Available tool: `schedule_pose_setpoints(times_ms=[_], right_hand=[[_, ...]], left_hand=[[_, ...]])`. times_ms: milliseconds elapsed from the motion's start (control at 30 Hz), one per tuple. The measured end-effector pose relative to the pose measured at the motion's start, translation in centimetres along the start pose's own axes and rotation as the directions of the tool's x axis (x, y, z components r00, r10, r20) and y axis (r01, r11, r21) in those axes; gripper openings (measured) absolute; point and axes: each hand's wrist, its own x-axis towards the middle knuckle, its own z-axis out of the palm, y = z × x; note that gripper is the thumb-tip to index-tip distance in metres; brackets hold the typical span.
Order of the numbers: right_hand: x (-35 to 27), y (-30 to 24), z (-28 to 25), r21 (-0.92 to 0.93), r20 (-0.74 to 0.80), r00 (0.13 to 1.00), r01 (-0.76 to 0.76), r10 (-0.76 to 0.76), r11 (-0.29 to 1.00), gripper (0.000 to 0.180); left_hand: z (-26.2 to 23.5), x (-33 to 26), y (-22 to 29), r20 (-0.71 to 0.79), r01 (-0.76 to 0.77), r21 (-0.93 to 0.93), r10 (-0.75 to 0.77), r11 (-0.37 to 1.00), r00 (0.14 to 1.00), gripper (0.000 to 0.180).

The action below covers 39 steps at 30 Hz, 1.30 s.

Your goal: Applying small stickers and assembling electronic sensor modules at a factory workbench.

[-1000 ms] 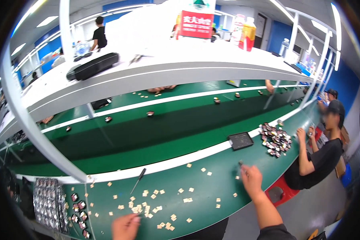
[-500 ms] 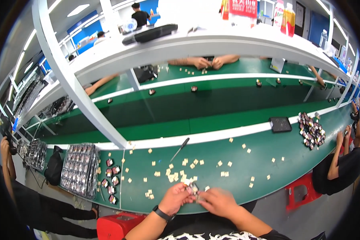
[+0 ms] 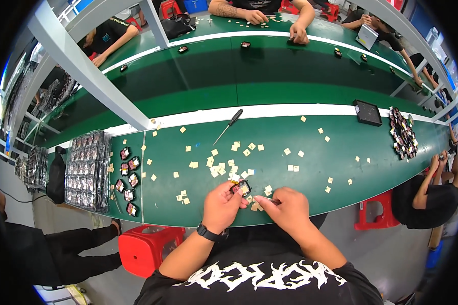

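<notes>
My left hand (image 3: pixel 223 207) is closed around a small black square electronic module (image 3: pixel 241 188), which it holds tilted just above the green bench. A pale square piece shows on the module's face, and a small white and yellow part (image 3: pixel 235 179) sticks up at its edge. Just to the right, my right hand (image 3: pixel 289 207) is pinched on a thin grey tool (image 3: pixel 274 201), perhaps tweezers, mostly hidden by the fingers. Its tip is apart from the module. Several small cream squares (image 3: pixel 220 169) lie scattered on the bench beyond both hands.
A screwdriver (image 3: pixel 228 126) lies near the white rail. On the left are several black modules (image 3: pixel 124 169) and stacked clear trays (image 3: pixel 88 170); on the right, a black tray (image 3: pixel 367 113) and a module pile (image 3: pixel 403 133). Co-workers sit across the belt (image 3: pixel 198 76) and at right.
The view has tilted downward. My right hand has drawn away to the right from the module, which stays in my left hand and now shows its face with the pale square.
</notes>
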Motion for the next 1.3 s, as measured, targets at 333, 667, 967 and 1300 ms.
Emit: schedule_pose_setpoints(times_ms=[333, 667, 967, 1300], right_hand=[[0.3, -0.6, 0.8, 0.090, 0.125, 0.990, 0.060, -0.071, 0.994, 0.012], [0.9, -1.1, 1.1, -0.043, 0.217, 0.967, 0.143, -0.130, 0.989, 0.010], [0.4, -1.3, 0.9, -0.117, 0.241, 0.964, 0.146, -0.114, 0.982, 0.007], [0.7, 0.4, 1.0, 0.224, 0.129, 0.966, 0.193, -0.226, 0.955, 0.014]], left_hand=[[0.6, -0.1, -0.2, -0.022, -0.089, 0.056, 0.090, 0.994, 0.996, 0.020], [-0.7, 0.2, 0.6, 0.155, -0.115, 0.158, 0.090, 0.981, 0.984, 0.028], [-0.2, 0.3, 0.5, 0.142, -0.158, 0.155, 0.136, 0.975, 0.981, 0.023], [-1.0, 0.4, 1.5, 0.200, 0.089, -0.119, -0.064, 0.989, 0.978, 0.024]])
